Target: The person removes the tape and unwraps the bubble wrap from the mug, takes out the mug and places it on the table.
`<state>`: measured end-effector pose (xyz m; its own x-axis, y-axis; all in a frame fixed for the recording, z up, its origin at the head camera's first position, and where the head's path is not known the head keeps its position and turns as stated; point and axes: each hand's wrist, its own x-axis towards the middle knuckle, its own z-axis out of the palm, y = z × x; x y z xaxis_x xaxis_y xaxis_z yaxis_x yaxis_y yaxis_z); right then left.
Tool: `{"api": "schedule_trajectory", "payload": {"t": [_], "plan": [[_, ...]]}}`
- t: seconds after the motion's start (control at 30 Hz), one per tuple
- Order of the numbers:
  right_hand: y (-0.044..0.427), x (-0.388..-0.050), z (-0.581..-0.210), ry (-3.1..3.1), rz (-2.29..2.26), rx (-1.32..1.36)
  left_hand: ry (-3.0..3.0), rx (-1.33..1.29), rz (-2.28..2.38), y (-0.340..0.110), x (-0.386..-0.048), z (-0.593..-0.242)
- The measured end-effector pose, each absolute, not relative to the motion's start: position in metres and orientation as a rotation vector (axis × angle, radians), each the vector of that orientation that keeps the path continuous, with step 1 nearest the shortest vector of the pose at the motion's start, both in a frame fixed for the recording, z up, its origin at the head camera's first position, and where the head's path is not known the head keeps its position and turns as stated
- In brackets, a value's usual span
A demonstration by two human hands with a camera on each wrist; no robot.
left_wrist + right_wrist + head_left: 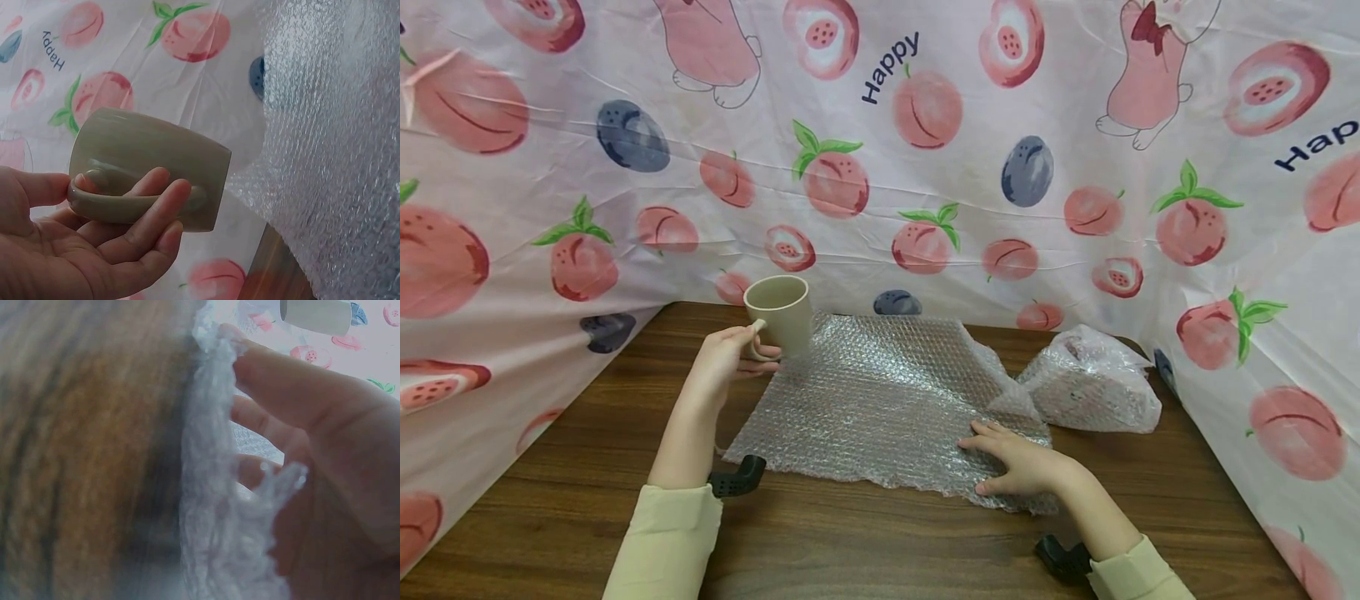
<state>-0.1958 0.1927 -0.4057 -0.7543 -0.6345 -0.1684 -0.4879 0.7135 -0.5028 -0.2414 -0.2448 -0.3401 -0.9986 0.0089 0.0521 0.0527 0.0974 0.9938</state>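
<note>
A pale olive-beige mug (pixel 784 318) is held upright by its handle in my left hand (pixel 730 354), over the far left part of the bubble wrap. In the left wrist view, fingers curl through and round the handle of the mug (pixel 150 162). A sheet of clear bubble wrap (pixel 880 408) lies flat on the table. My right hand (pixel 1022 458) rests on its near right part, fingers spread and fairly straight. The right wrist view shows the ragged edge of the bubble wrap (pixel 209 462) beside that hand's thumb (pixel 281 381).
A bundle wrapped in bubble wrap (pixel 1093 383) sits at the right rear of the brown wooden table (pixel 850 533), against the sheet's right side. A fruit-patterned cloth (pixel 865 125) hangs behind the table and along both sides.
</note>
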Motion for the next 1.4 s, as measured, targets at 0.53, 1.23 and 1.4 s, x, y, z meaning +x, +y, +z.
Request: {"api": "schedule_trajectory", "payload": {"t": [0.53, 1.23, 1.4], "plan": [[0.193, -0.196, -0.406, 2.599, -0.626, -0.874, -2.239, 0.078, -2.031, -0.261, -0.247, -0.349], [0.193, -0.195, -0.407, 2.601, -0.624, -0.841, -2.185, 0.217, -1.958, -0.274, -0.256, -0.372], [0.193, -0.196, -0.408, 2.599, -0.617, -0.838, -2.201, 0.259, -1.929, -0.277, -0.259, -0.379]]}}
